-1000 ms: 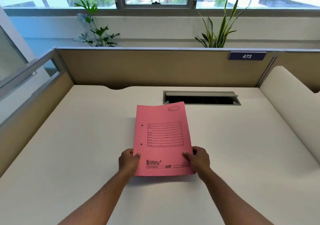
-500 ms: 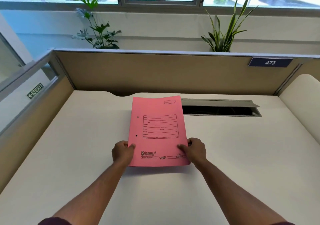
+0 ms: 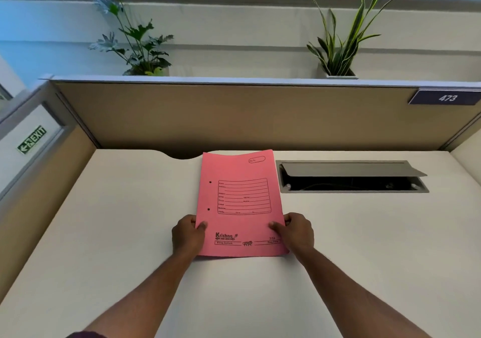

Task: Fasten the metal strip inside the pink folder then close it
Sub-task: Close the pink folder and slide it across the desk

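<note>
Pink folder [image 3: 240, 202]: closed, front cover up, printed form panel and "Krishna" mark legible; located at the middle of the white table [image 3: 104, 220], far edge near the partition [image 3: 234, 116], near end held by both hands; whether the near edge rests on the table or is raised slightly above it cannot be told. Two punched holes show along the folder's left margin; the metal strip is not visible with the cover shut.

Left hand [image 3: 188, 236]: clamped on the folder's lower left edge, thumb on top of the cover, fingers curled beneath. Right hand [image 3: 295, 232]: clamped on the lower right edge, thumb on the cover, fingers under.

Cable hatch [image 3: 351, 176]: set into the table just right of the folder, flap raised, dark cavity beneath. Number plate [image 3: 446, 97] reading 473 on the partition's upper right. Two potted plants [image 3: 135, 41] behind the partition, below the window; green exit sign [image 3: 32, 139] at far left.
</note>
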`<control>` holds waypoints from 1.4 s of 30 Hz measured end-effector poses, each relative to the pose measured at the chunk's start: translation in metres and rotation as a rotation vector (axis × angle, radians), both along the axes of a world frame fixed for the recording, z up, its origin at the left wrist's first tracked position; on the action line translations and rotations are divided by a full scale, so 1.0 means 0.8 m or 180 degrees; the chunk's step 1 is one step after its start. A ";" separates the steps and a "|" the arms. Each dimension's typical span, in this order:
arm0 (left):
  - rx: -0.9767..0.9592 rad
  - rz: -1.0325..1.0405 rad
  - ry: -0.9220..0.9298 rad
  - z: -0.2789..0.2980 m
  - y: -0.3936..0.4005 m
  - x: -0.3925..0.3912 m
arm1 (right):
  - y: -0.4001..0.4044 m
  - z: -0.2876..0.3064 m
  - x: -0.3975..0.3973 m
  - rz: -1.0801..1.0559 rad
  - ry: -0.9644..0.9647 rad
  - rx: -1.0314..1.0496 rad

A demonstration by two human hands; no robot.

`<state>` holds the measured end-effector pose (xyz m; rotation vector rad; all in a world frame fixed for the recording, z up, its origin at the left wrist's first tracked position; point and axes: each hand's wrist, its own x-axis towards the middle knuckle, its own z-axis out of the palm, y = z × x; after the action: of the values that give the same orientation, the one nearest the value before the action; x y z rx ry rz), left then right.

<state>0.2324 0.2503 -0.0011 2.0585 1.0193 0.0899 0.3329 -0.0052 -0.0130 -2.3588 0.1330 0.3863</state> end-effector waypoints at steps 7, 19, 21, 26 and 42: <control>0.0257 -0.0200 -0.0094 -0.010 0.016 0.020 | 0.003 -0.008 0.015 -0.0300 -0.0246 -0.0358; 0.0670 -0.0320 -0.0049 -0.016 0.012 0.036 | 0.006 -0.019 0.018 -0.0539 -0.0655 -0.0528; 0.0671 -0.0351 -0.0050 -0.017 0.012 0.039 | 0.005 -0.022 0.018 -0.0542 -0.0673 -0.0504; 0.0705 -0.0382 -0.0051 -0.021 0.013 0.042 | 0.003 -0.025 0.021 -0.0580 -0.0608 -0.0478; 0.0897 -0.0979 0.0144 -0.021 0.000 0.004 | -0.005 -0.024 0.008 -0.0594 -0.0492 0.0079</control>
<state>0.2354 0.2504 -0.0183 2.4614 0.7368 0.0287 0.3396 -0.0089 -0.0321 -2.3178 0.2711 0.1144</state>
